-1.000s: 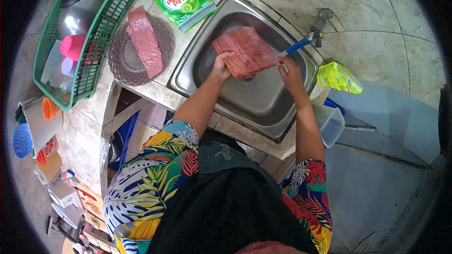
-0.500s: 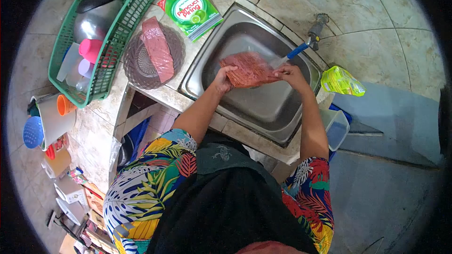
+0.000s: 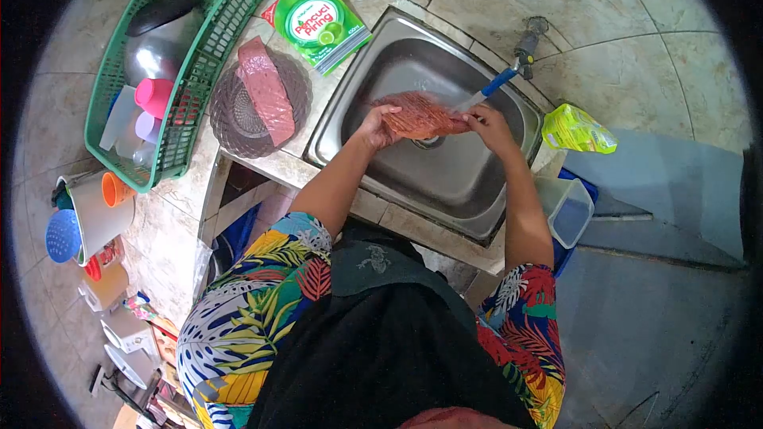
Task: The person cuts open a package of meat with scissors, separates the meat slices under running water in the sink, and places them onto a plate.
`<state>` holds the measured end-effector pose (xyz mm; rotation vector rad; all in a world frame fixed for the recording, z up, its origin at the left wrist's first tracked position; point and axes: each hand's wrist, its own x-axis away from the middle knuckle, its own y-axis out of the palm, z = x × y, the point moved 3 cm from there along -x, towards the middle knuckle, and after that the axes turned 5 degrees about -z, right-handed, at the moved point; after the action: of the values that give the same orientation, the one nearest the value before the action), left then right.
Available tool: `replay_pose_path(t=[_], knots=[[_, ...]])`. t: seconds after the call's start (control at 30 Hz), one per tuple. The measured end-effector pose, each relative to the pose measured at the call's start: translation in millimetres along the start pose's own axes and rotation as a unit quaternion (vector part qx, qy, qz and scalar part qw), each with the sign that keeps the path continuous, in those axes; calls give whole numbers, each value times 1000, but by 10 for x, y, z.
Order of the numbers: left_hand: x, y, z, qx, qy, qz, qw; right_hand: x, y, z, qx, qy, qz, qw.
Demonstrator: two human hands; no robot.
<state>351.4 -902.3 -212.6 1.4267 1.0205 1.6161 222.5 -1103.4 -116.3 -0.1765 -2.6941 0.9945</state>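
A slab of reddish meat (image 3: 425,115) is held over the steel sink (image 3: 445,171), tilted so that its surface looks narrow. My left hand (image 3: 377,127) grips its left end, thumb on top. At its right end my right hand (image 3: 487,129) pinches the edge. Water runs from the blue-tipped faucet (image 3: 501,82) onto the meat near my right hand. Part of the drain shows below the meat. A second, paler strip of meat (image 3: 266,91) lies on a patterned glass plate (image 3: 228,115) left of the sink.
A green dish soap pouch (image 3: 318,22) lies behind the plate. The green basket (image 3: 171,139) at the left holds a pan and cups. Right of the sink are a yellow-green packet (image 3: 578,129) and a clear plastic container (image 3: 571,213). A tiled counter edge runs before the sink.
The meat has gone from lying broad and facing up to a steeper tilt, slightly lower in the sink. Both hands have kept hold of it. The camera view has shifted a little.
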Motion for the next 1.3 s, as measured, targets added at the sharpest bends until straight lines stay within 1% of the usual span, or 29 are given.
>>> replay_pose_path(t=[0.07,0.13,0.23,0.37,0.47,0.57,0.63,0.7,0.87,0.93,1.07,1.13,1.27,1.3], knots=[[-38,-70,10,-3,6,10,1000,-14,19,30,3,1,20,1000],[-62,-70,15,13,-3,-8,1000,-13,15,36,-59,12,47,997],[-8,22,9,30,-19,-5,999,-10,-22,9,-42,16,49,998],[99,218,17,4,-26,-13,1000,-39,-53,-3,-62,17,78,995],[138,322,40,-26,-23,-20,999,8,-89,-83,-34,31,72,996],[145,347,66,-52,-14,-2,999,33,-64,-76,-78,17,71,994],[95,306,70,-21,-16,-41,999,23,-47,-60,-57,-5,93,994],[25,179,69,-25,-11,-40,999,11,-25,-39,-48,-2,98,994],[52,142,43,-34,0,-26,999,3,33,12,-21,15,124,992],[80,178,25,-12,-39,-50,998,4,28,6,-17,4,127,992],[122,196,6,-22,-32,-57,998,-27,59,63,9,-16,125,992],[129,205,9,-32,-15,-52,998,-19,52,67,-7,-3,141,990],[130,231,19,-35,-8,-46,998,-36,45,97,-7,-8,129,992],[131,239,21,-29,-8,-39,999,-66,47,126,-7,12,124,992]])
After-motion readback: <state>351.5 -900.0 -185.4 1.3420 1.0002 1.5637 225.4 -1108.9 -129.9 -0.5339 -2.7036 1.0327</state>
